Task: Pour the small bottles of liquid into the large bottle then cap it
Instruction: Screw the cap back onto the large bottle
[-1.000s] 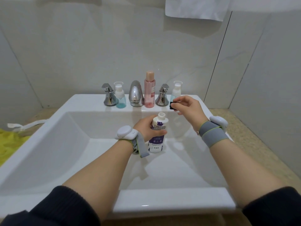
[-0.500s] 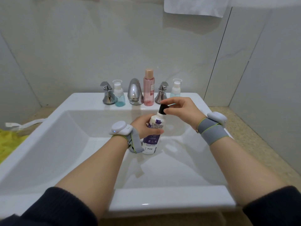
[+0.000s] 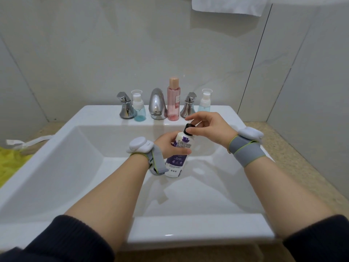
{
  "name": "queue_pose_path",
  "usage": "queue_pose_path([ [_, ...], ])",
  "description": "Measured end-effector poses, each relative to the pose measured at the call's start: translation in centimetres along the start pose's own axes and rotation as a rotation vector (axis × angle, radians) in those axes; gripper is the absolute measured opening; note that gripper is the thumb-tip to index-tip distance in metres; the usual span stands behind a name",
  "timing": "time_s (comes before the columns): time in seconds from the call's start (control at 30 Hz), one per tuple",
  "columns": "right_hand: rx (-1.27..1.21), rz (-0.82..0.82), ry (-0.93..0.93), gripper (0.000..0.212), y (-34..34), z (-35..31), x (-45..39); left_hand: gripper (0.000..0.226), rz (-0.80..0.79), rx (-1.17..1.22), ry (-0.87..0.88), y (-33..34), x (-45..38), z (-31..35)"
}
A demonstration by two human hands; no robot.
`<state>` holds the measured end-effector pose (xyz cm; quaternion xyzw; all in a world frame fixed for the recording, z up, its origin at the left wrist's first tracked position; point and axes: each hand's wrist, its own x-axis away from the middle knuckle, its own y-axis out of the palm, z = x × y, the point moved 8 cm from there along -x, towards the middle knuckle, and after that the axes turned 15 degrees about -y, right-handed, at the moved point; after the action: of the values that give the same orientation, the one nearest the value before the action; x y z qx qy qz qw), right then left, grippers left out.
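Left hand: I see its fingers wrapped round the large bottle, which stands slightly tilted in the sink.
Right hand: fingertips pinch the black cap on the bottle's neck.
Beyond the fingers: a pink bottle, a faucet, two small blue bottles, and two handles on the ledge.
In the way: my right fingers partly hide the right blue bottle.

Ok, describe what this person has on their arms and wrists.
Both forearms are bare below dark, ribbed sleeves pushed up near the elbows. Each wrist carries a grey strap edged in yellow-green, with a rounded white device mounted on it: one on the left wrist, one on the right wrist. The left hand and right hand wear no gloves.
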<state>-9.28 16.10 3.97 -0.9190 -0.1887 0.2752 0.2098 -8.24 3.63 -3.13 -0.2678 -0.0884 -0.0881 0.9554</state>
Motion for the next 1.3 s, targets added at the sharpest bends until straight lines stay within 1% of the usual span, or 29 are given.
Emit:
queue_pose_path([
  [0.1, 0.12, 0.028, -0.021, 0.018, 0.1, 0.1, -0.1, 0.038, -0.006, -0.003, 0.01, 0.1, 0.1, 0.1],
  [0.2, 0.247, 0.035, -0.024, 0.029, 0.2, 0.0, 0.1, 0.036, -0.007, -0.019, 0.023, 0.2, 0.3, 0.4],
  [0.23, 0.262, 0.025, -0.022, 0.029, 0.3, -0.1, 0.1, 0.034, -0.005, -0.025, 0.023, 0.2, 0.3, 0.5],
  [0.3, 0.221, 0.004, -0.019, 0.027, 0.3, -0.3, 0.2, 0.034, -0.003, -0.024, 0.011, 0.1, 0.3, 0.4],
  [0.4, 0.112, -0.023, -0.041, 0.024, 0.2, -0.8, 0.1, 0.039, -0.008, -0.007, -0.008, 0.1, 0.1, 0.1],
  [0.5, 0.152, -0.034, -0.053, 0.018, 0.3, -1.0, 0.0, 0.036, -0.012, 0.007, -0.009, 0.1, 0.2, 0.0],
  [0.57, 0.192, -0.001, -0.055, 0.012, 0.1, -1.0, 0.0, 0.039, -0.005, 0.007, -0.008, 0.0, 0.2, 0.1],
  [0.6, 0.215, 0.019, -0.05, 0.013, 0.1, -0.9, -0.1, 0.041, -0.003, 0.006, -0.007, 0.0, 0.2, 0.1],
  [0.73, 0.408, 0.058, 0.014, 0.048, -0.1, -0.2, 0.1, 0.043, -0.019, -0.008, 0.001, 0.3, 0.3, 0.2],
  [0.8, 0.412, 0.028, 0.029, 0.052, 0.2, -0.3, 0.3, 0.043, -0.021, -0.011, -0.001, 0.4, 0.3, 0.3],
  [0.83, 0.37, 0.007, 0.021, 0.049, 0.3, -0.5, 0.3, 0.043, -0.018, -0.01, -0.005, 0.3, 0.3, 0.3],
  [0.93, 0.164, -0.034, -0.038, 0.018, 0.4, -1.3, 0.1, 0.041, -0.019, -0.004, -0.013, 0.2, 0.3, 0.2],
  [0.97, 0.141, -0.05, -0.049, 0.014, 0.4, -1.3, 0.0, 0.039, -0.021, -0.002, -0.012, 0.2, 0.3, 0.2],
  [1.03, 0.187, -0.065, -0.074, 0.016, 0.4, -1.3, 0.0, 0.033, -0.024, -0.002, -0.013, 0.3, 0.3, 0.2],
  [1.13, 0.286, -0.028, -0.098, 0.006, -0.1, -1.1, -0.1, 0.033, -0.027, 0.001, -0.011, 0.4, 0.3, 0.3],
  [1.17, 0.31, -0.013, -0.082, 0.014, -0.2, -0.8, -0.1, 0.037, -0.027, 0.004, -0.011, 0.4, 0.3, 0.2],
  [1.23, 0.371, 0.021, -0.041, 0.037, -0.2, -0.2, 0.0, 0.045, -0.028, 0.002, -0.013, 0.4, 0.2, 0.1],
  [1.3, 0.445, 0.053, -0.028, 0.051, -0.2, -0.2, 0.0, 0.047, -0.03, -0.011, -0.018, 0.4, 0.3, 0.1],
])
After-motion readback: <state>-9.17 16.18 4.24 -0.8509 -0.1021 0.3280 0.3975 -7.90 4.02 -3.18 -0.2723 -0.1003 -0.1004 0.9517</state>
